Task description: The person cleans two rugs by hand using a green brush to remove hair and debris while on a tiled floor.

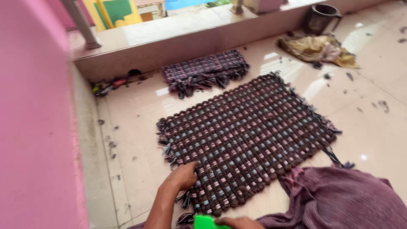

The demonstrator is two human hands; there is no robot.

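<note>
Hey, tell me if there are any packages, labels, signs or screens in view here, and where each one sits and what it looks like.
None in view: no package, label, sign or screen shows.
Large woven rag mat: flat on the tiled floor, rectangular, brown, pink and blue.
Left hand: resting on the mat's near corner.
Right hand: at the bottom edge, beside a bright green flat object; its grip is unclear.

L hand [183, 176] palm down, fingers curled, forearm angled up, R hand [240, 222] low at frame edge, fingers closed
</note>
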